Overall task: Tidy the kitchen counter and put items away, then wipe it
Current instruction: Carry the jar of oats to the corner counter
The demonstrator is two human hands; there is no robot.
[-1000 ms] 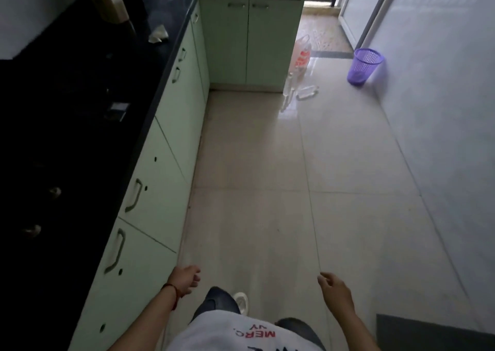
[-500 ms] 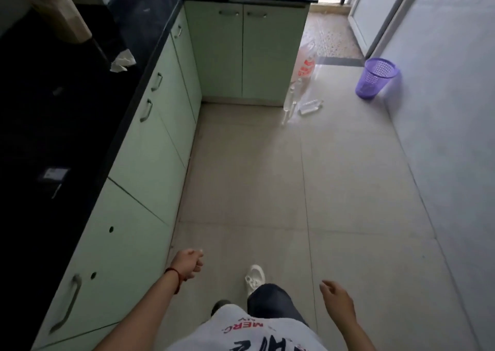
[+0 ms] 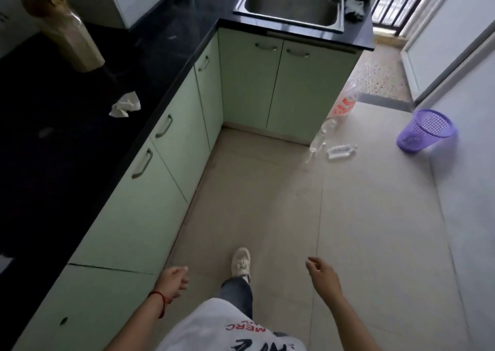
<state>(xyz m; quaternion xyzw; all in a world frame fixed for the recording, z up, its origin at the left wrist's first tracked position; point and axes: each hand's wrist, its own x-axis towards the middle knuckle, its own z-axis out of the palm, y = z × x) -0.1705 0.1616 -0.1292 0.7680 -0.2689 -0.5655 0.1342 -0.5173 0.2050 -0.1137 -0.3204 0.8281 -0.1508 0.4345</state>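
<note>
Hands first: your left hand [image 3: 175, 281] is hanging low beside the pale green cabinet fronts [image 3: 150, 190], fingers loosely curled, grip holding nothing. Your right hand [image 3: 322, 277] is hanging over the beige floor tiles [image 3: 361, 216], fingers relaxed and slightly bent, grip likewise holding nothing. Both hands are staying well apart from the black stone desk [image 3: 67, 149], which is running along your left and turning a corner toward the steel sink basin [image 3: 292, 7]. A crumpled white tissue [image 3: 126, 105] is lying on the desk near its front edge. A tall clear bag of tan contents [image 3: 71, 42] is standing further back on the desk, leaning slightly. Beyond the sink cabinet, clear plastic bottles [image 3: 340, 151] are lying on the floor beside a red-printed plastic bag [image 3: 345, 104]. A purple mesh waste basket [image 3: 426, 131] is sitting tilted near the right wall. One white shoe [image 3: 241, 262] is stepping forward between your hands.
</note>
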